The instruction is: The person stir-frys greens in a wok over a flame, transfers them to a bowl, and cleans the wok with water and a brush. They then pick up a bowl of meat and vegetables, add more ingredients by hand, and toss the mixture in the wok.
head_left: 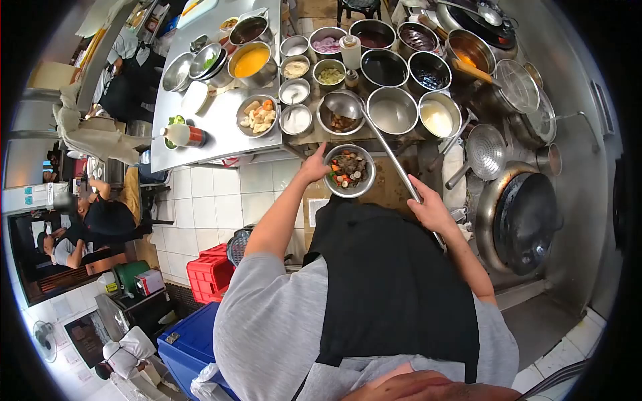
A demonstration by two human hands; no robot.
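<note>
My left hand grips the left rim of a metal bowl in front of my apron. Inside the bowl lie dark meat-like pieces with orange, red and pale chopped bits. My right hand is closed round the long handle of a ladle. The ladle's cup hangs over a steel pot that contains brown chunks. Its handle runs diagonally from the pot down to my right hand. Whether the cup holds anything cannot be made out.
Several pots of sauces and seasonings surround the ladle's cup, with a squeeze bottle among them. At right are a perforated skimmer and a dark wok. A steel table stands left. Red crates sit on the floor. Other people work far left.
</note>
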